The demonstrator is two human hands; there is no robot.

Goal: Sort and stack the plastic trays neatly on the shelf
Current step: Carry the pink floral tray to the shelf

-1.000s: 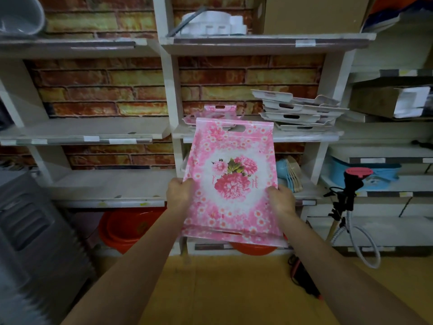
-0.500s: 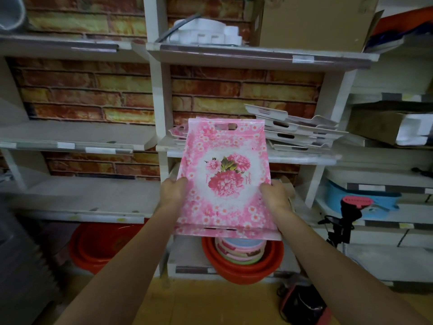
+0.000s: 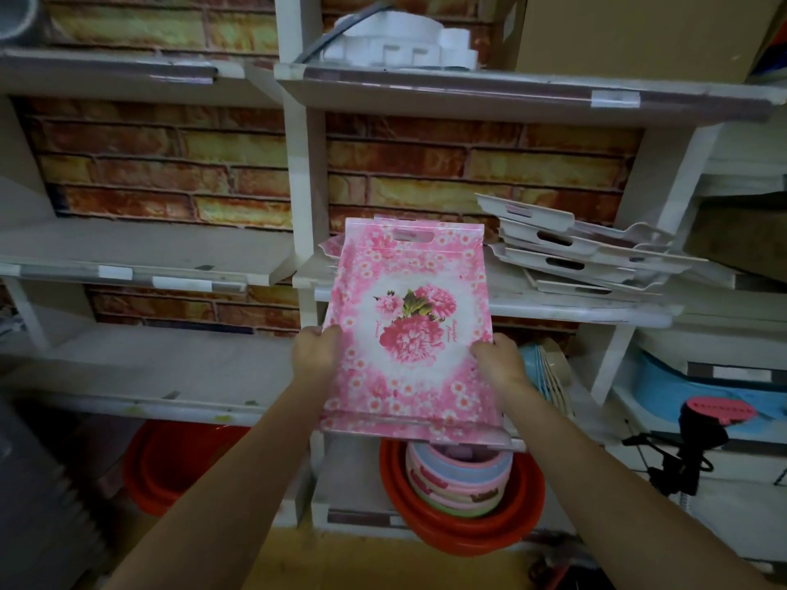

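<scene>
I hold a pink flowered plastic tray (image 3: 411, 325) tilted up in front of the middle shelf (image 3: 553, 310). My left hand (image 3: 316, 353) grips its left edge and my right hand (image 3: 498, 361) grips its right edge. Behind the tray's far end lies a small pile of pink trays (image 3: 330, 249), mostly hidden. To the right on the same shelf sits an uneven stack of white trays (image 3: 596, 253) with slot handles.
Red basins (image 3: 464, 534) hold stacked round containers on the floor shelf below. Another red basin (image 3: 170, 466) sits lower left. Blue fans (image 3: 541, 368) lean at the right post. A black stand with a red top (image 3: 698, 436) is at right. A cardboard box (image 3: 630, 31) is on top.
The tray has gone forward and up toward the middle shelf, and I have stepped closer; both hands keep the same hold on its edges.
</scene>
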